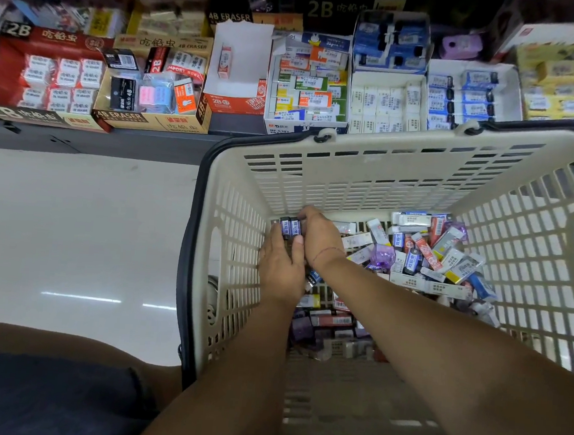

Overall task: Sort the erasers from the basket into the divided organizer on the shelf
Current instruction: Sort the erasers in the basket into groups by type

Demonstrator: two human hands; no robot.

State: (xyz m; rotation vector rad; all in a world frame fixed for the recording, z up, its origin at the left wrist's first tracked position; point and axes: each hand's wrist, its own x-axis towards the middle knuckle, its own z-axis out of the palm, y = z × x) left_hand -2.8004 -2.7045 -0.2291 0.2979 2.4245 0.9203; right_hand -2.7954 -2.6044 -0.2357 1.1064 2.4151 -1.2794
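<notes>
Inside the cream basket [386,156], my left hand [281,266] and right hand [322,238] together pinch what look like two blue-wrapped erasers [291,227].

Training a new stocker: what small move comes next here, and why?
Probably lift the blue erasers clear of the basket: the left hand and right hand both grip them, and similar blue ones sit in a shelf box beyond.
</notes>
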